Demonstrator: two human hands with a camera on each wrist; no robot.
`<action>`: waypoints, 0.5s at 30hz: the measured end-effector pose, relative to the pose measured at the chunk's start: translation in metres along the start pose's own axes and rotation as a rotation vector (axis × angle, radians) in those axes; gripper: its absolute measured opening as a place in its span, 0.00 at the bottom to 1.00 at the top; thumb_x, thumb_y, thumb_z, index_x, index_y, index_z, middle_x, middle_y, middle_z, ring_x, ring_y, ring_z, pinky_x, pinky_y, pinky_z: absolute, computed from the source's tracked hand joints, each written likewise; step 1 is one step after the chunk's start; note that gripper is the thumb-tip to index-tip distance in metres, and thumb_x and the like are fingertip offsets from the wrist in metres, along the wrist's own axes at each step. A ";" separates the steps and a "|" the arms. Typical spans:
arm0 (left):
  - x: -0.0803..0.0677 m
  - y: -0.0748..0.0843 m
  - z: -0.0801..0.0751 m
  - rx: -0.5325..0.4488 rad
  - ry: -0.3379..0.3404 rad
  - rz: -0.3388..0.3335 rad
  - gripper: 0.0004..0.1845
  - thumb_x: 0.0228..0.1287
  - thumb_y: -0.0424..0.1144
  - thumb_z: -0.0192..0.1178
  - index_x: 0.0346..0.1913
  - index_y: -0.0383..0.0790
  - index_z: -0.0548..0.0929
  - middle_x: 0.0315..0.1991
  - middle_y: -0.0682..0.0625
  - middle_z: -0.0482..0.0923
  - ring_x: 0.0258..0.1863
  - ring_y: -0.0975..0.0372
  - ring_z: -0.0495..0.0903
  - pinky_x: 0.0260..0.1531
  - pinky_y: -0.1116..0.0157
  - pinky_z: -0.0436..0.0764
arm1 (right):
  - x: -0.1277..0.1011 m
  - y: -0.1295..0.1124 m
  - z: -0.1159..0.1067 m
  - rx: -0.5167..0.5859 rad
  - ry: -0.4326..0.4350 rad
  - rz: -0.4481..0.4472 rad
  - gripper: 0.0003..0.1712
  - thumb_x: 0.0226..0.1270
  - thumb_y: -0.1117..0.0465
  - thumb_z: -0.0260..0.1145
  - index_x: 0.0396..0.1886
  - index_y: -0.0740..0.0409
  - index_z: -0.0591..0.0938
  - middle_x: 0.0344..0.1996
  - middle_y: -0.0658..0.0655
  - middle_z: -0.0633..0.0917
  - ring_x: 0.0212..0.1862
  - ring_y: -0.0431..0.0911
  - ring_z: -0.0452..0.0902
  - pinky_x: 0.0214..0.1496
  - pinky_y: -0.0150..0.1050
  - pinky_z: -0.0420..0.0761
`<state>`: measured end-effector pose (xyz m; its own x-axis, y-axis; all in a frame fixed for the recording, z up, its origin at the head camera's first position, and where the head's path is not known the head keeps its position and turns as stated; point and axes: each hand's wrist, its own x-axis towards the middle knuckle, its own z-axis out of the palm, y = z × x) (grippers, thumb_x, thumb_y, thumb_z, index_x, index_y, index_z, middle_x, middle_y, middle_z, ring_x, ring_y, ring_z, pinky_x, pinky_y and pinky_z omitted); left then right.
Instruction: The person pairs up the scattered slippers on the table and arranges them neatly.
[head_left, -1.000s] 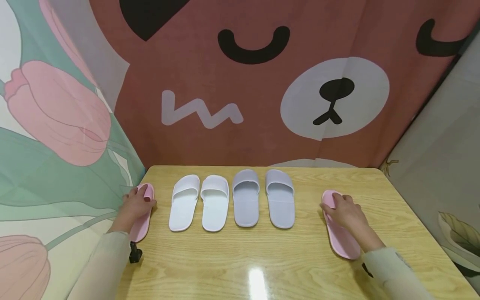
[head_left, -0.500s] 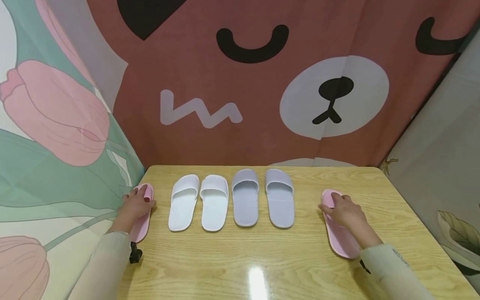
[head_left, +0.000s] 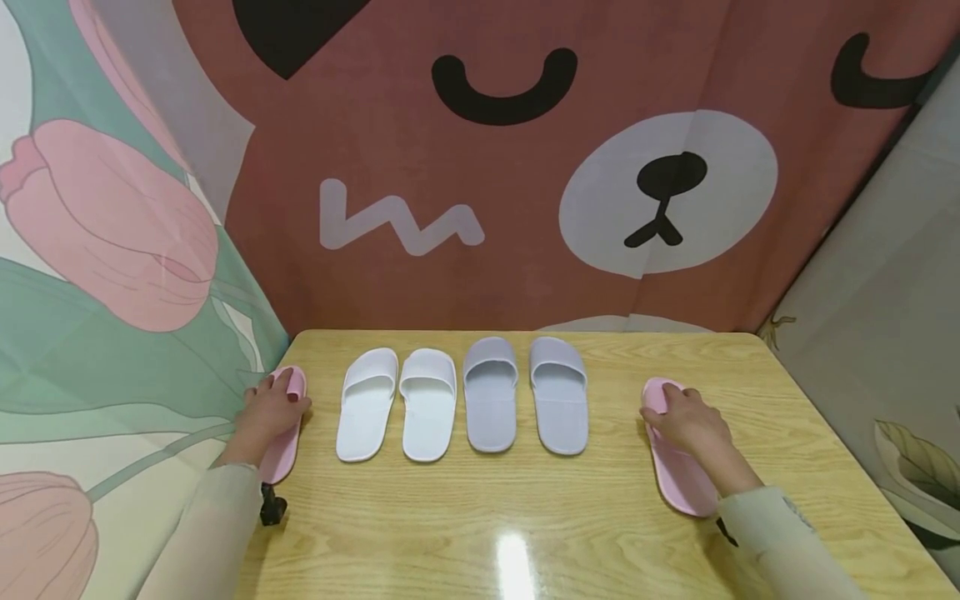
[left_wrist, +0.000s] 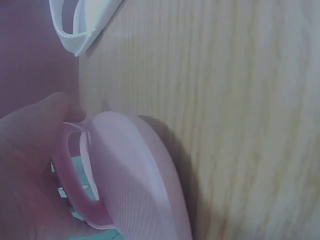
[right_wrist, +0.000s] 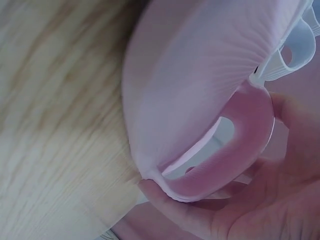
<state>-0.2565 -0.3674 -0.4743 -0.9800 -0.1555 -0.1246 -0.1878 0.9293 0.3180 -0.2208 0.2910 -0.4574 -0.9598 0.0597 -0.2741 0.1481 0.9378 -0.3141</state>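
Left hand grips the toe strap of the left pink slipper at the far-left edge of the tabletop; left wrist view shows the fingers wrapped around the strap. Right hand grips the strap of the right pink slipper, well apart on the right side. Both pink slippers lie near-to-far, toes at the far end, each directly under its own hand. Between them: white pair, then grey pair, lined up side by side. The pink halves sit outboard of those two pairs.
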 end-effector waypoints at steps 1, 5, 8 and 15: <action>0.000 0.000 0.000 -0.003 0.004 -0.002 0.42 0.70 0.50 0.53 0.78 0.30 0.51 0.72 0.21 0.47 0.66 0.23 0.49 0.56 0.24 0.61 | 0.000 0.000 0.000 0.003 0.000 0.003 0.52 0.74 0.34 0.51 0.79 0.69 0.52 0.70 0.83 0.54 0.61 0.86 0.58 0.54 0.75 0.69; 0.001 0.000 0.000 -0.014 0.013 -0.006 0.43 0.70 0.50 0.53 0.78 0.30 0.51 0.72 0.20 0.46 0.67 0.24 0.48 0.58 0.24 0.60 | 0.000 0.000 -0.001 0.013 0.000 0.013 0.52 0.74 0.34 0.52 0.79 0.68 0.51 0.70 0.83 0.54 0.60 0.86 0.59 0.53 0.74 0.70; 0.001 0.000 -0.001 -0.018 0.020 -0.002 0.43 0.69 0.50 0.54 0.78 0.30 0.52 0.72 0.20 0.46 0.67 0.24 0.48 0.58 0.25 0.60 | 0.001 0.001 -0.001 0.014 0.007 0.013 0.52 0.73 0.35 0.52 0.79 0.69 0.51 0.69 0.83 0.54 0.60 0.86 0.60 0.53 0.74 0.70; -0.002 0.005 -0.007 -0.021 0.035 0.005 0.44 0.69 0.51 0.56 0.78 0.30 0.52 0.72 0.20 0.47 0.67 0.24 0.49 0.59 0.26 0.61 | 0.000 0.003 -0.003 0.021 0.028 0.001 0.52 0.73 0.36 0.52 0.78 0.71 0.52 0.68 0.84 0.55 0.60 0.85 0.61 0.54 0.74 0.70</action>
<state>-0.2559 -0.3646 -0.4657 -0.9826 -0.1624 -0.0903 -0.1836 0.9231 0.3380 -0.2209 0.2954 -0.4555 -0.9659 0.0708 -0.2492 0.1539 0.9304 -0.3325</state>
